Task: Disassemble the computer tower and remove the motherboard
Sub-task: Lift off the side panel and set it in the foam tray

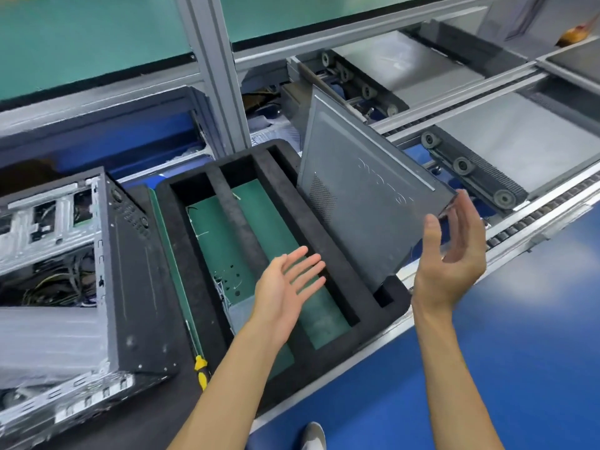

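While both hands hang open over the bench, a grey side panel [363, 203] stands tilted on its lower edge in the right-hand slot of a black foam tray [328, 241]. The right hand [451, 254] is just beside the panel's near corner, palm turned inward, fingers straight and spread; whether a fingertip touches the panel edge I cannot tell, but nothing is gripped. The left hand [285, 287] floats palm-up over the tray's middle, fingers relaxed and apart, holding nothing.

At the left lies the tower [81, 277] on its side, its open face up, with bare metal framing and a tangle of cables showing inside; its black front runs along the tray's left edge. The motherboard itself cannot be made out inside it. A screwdriver [201, 371] with a yellow and black handle lies between tower and tray, near the front edge of the bench.

Green matting [227, 235] shows through the tray's long compartments. Beyond the tray an aluminium post [211, 69] rises from the bench frame, with a green-topped shelf [81, 37] behind it. To the right runs a conveyor [470, 164] with black belts, rollers and grey pallets. Blue floor [519, 336] fills the lower right, and the toe of a grey shoe [313, 435] shows at the bottom edge.
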`<state>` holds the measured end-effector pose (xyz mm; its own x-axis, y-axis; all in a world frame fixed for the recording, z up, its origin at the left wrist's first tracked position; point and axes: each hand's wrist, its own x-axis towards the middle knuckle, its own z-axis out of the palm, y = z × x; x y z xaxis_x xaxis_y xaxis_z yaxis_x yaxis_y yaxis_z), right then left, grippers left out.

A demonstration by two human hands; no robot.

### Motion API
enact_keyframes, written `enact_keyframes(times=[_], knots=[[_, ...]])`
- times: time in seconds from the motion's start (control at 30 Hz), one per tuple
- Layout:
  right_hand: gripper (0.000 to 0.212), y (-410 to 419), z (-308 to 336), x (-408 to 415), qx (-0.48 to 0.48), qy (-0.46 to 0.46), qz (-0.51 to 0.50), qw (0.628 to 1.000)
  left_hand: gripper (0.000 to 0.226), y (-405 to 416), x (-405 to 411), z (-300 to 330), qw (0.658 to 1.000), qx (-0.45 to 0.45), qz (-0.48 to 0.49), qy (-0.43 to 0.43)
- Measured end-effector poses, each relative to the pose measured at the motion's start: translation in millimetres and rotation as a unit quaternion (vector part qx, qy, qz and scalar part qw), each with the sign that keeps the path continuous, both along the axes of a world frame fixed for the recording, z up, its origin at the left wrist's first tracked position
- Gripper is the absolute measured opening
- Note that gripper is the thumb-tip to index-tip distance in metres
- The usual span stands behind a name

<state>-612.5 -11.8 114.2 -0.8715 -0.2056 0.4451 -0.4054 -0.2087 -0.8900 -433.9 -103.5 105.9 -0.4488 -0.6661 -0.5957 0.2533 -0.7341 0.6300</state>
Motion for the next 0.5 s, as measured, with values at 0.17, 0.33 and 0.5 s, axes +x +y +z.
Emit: enact_keyframes(times=[0.17, 0.33, 0.5], knots=[[0.042, -11.1, 27.5, 42.9, -0.002, 0.132, 0.019, 0.991, 0.039, -0.9, 49.5, 26.5, 0.998, -0.053, 0.015, 0.021], [0.04, -41.1, 39.0, 134.7, 0.031, 0.153, 0.191, 0.969, 0.039, 0.2, 108.0, 59.8, 0.991, -0.124, 0.037, 0.033], [0.04, -68.3, 45.0, 231.9, 0.054, 0.153, 0.314, 0.936, 0.035, -0.4, 178.3, 90.6, 0.981, -0.17, 0.086, 0.034]])
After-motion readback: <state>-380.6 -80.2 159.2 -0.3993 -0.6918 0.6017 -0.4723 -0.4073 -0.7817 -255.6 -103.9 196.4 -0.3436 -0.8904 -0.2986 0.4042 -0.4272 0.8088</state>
